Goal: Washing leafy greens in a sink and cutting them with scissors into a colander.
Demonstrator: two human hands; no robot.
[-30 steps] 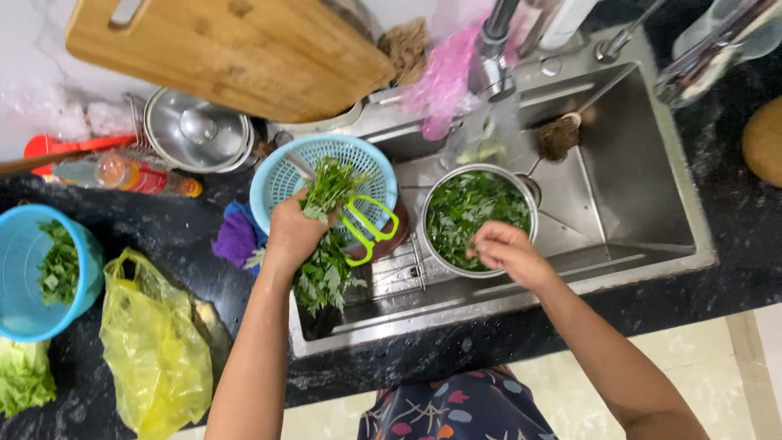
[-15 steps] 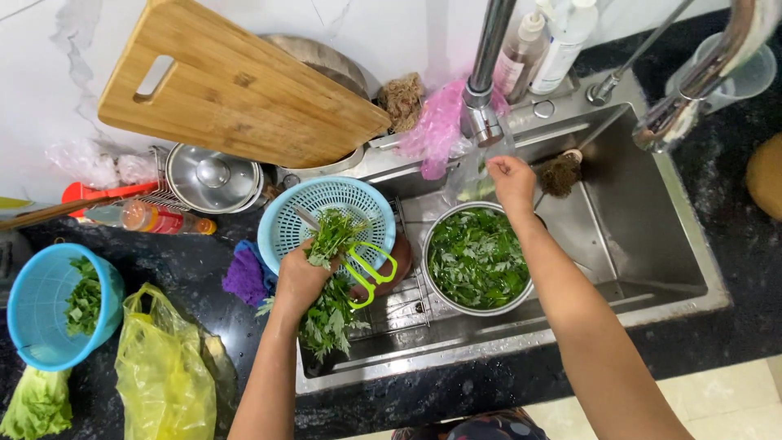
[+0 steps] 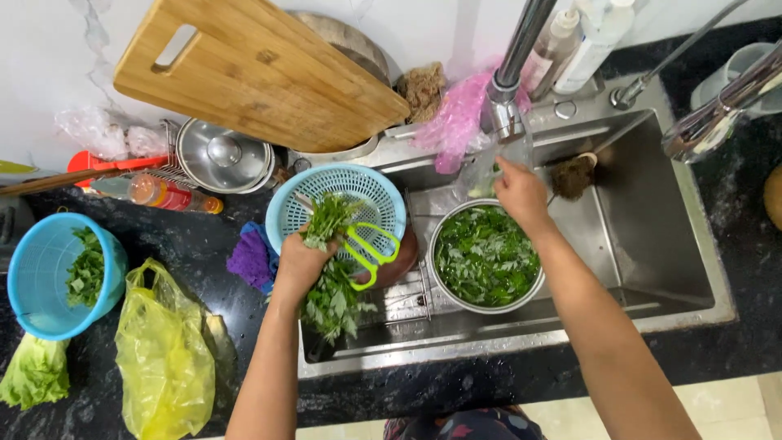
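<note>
My left hand (image 3: 300, 262) grips a bunch of leafy green herbs (image 3: 332, 295) over the left edge of the steel sink (image 3: 668, 244), next to a light-blue colander (image 3: 358, 189) with green-handled scissors (image 3: 368, 246) on its rim. My right hand (image 3: 521, 191) reaches up under the faucet (image 3: 511, 81), fingers by the water stream, holding nothing that I can see. Below it a steel bowl (image 3: 487, 254) full of green leaves sits in the sink.
A wooden cutting board (image 3: 252, 69) leans on the back wall above a pot lid (image 3: 224, 156). On the black counter are a blue basket with greens (image 3: 57, 273), a yellow plastic bag (image 3: 163, 358), lettuce (image 3: 32, 371) and a purple cloth (image 3: 251, 257). A scrub brush (image 3: 574, 175) lies in the sink.
My right hand rose from the bowl of leaves to the faucet. The left hand kept hold of the herb bunch. The view tilted toward the wall.
</note>
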